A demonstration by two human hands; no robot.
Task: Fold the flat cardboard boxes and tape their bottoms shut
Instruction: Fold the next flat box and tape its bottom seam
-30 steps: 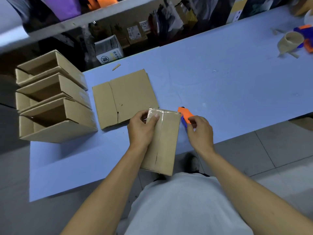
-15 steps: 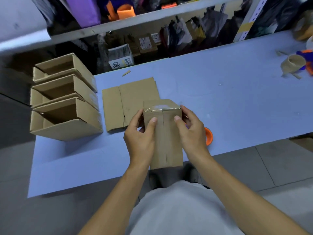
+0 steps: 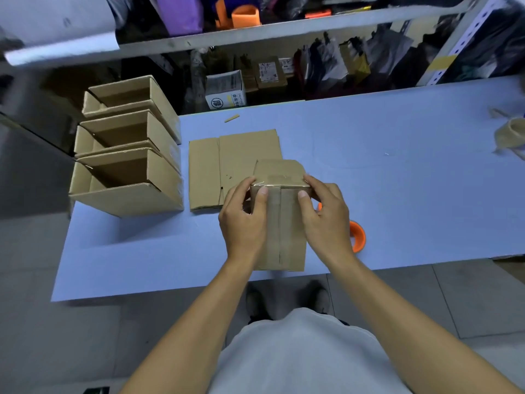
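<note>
Brown box (image 3: 287,231), orange tape dispenser (image 3: 358,236)

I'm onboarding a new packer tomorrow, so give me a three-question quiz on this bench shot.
1. True or false: both hands grip the box being taped.
2. How many folded boxes are lined up at the left end of the table?
3. What lies flat just beyond the left hand? A) a flat cardboard blank B) scissors C) a label sheet

Key:
1. True; the right hand grips it too, both thumbs pressing the tape near its top edge.
2. Three folded boxes.
3. A, the flat cardboard blank.
</note>
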